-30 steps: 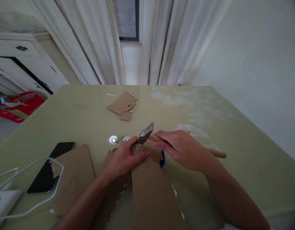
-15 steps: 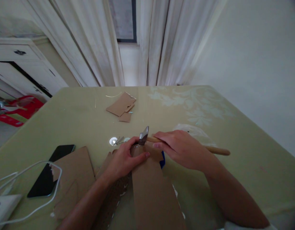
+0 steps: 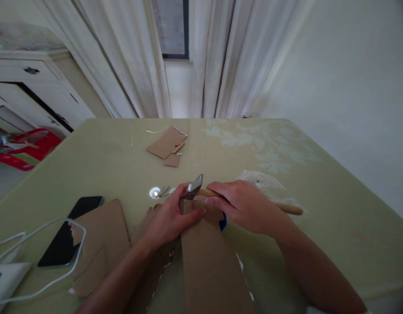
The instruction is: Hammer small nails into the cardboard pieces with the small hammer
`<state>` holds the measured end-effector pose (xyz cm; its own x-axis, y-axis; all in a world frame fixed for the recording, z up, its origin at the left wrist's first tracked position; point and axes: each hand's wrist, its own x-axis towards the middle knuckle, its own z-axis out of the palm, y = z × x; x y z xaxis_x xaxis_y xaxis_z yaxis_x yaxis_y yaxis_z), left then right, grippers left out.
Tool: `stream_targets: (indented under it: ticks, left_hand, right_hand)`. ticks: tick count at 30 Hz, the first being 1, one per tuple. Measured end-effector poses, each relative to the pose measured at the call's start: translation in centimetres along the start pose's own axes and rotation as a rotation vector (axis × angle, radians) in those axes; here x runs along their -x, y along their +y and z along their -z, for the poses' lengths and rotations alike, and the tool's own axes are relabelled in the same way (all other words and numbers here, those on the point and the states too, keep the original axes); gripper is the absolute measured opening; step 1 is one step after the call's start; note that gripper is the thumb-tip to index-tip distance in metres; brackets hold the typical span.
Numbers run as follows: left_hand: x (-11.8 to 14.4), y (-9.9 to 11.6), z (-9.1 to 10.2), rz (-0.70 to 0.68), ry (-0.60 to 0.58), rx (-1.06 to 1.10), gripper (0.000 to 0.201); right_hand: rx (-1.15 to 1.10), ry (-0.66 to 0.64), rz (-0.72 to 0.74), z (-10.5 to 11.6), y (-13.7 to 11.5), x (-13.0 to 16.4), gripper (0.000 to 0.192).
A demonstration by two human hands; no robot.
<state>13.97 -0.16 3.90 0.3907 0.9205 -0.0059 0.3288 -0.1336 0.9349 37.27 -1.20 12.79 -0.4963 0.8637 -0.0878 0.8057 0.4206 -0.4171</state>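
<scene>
The olive tabletop (image 3: 106,170) carries everything. A long cardboard strip (image 3: 208,266) runs from the near edge to the middle, with a broader cardboard sheet (image 3: 103,231) to its left and 2 small cardboard scraps (image 3: 167,144) farther back. The left hand (image 3: 170,218) presses down on the strip's far end, fingers closed around it. The right hand (image 3: 247,205) is clamped on the wooden handle of a hammer (image 3: 196,188), its metal head just above the strip. A black phone (image 3: 70,231) lies left, nails (image 3: 162,191) just beyond the hands

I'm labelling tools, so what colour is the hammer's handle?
Light tan wood on the hammer, gripped by the right hand; the head view shows it.
</scene>
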Motion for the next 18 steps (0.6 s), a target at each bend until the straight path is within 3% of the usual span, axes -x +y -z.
stream_targets:
  ticks: [4,8,12,15,18]
  left_hand:
    - [0.1,0.0,-0.3,0.005,0.04,0.009,0.07]
    - [0.2,0.8,-0.4,0.025,0.056,-0.048,0.076]
    - [-0.3,0.7,0.9,-0.024,0.045,-0.07,0.056]
    - [-0.9,-0.1,2.7,0.0,0.16,-0.09,0.051]
    - [-1.2,-1.4,4.5,0.053,0.325,-0.246,0.047]
  right_hand:
    - [0.003,-0.043,0.058,-0.6,0.1,-0.3,0.024]
    - [0.019,-0.006,0.031,0.4,0.4,0.3,0.025]
    - [0.001,0.034,-0.059,2.0,0.8,1.3,0.025]
    - [0.001,0.064,-0.093,2.6,1.4,1.5,0.024]
    - [0.029,0.087,-0.108,2.6,2.1,1.4,0.025]
